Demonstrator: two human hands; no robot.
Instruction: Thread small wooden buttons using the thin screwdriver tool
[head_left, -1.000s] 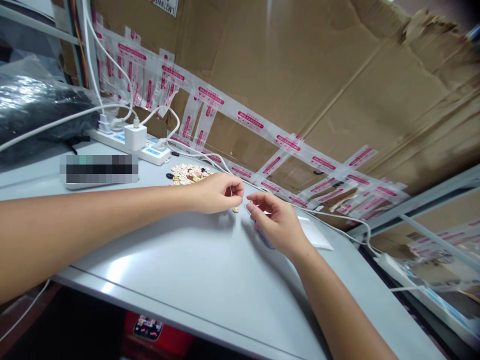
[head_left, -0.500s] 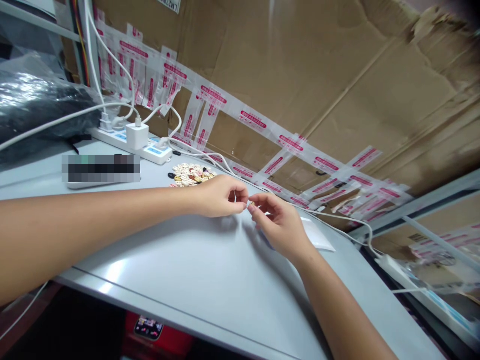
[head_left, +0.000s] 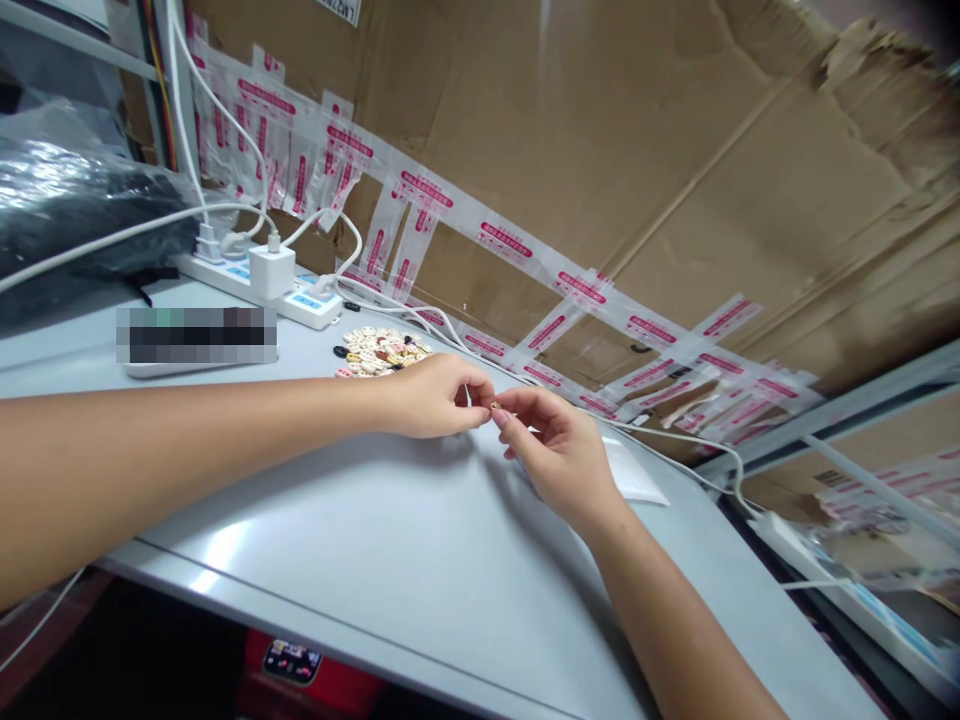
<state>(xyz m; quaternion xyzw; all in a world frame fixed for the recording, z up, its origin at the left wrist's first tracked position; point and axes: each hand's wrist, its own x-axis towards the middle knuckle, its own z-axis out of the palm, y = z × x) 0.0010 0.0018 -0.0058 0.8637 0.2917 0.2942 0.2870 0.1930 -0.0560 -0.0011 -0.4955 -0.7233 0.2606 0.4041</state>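
Close together above the grey table, my two hands meet at their fingertips. My right hand [head_left: 559,445] pinches a tiny gold-brown bead-like piece [head_left: 495,406] between thumb and forefinger. My left hand [head_left: 442,395] is closed in a pinch, its fingertips right beside that piece. Whether it also grips the piece, or something thinner, is too small to see. Behind my left wrist lies a pile of small cream, brown and black bead-like pieces [head_left: 382,350], partly hidden by the wrist. A white flat sheet or packet [head_left: 634,475] lies behind my right hand, partly covered by it.
A white power strip [head_left: 315,308] with a plugged-in charger [head_left: 271,270] and cables stands at the back left. In front of it lies a blurred-out device [head_left: 199,340]. Taped cardboard [head_left: 525,150] walls off the back. The table's front edge [head_left: 300,625] runs below my arms.
The small piece between my fingertips has turned or shifted slightly and shows more plainly. My hands have come a little closer together. The pile has not visibly changed.
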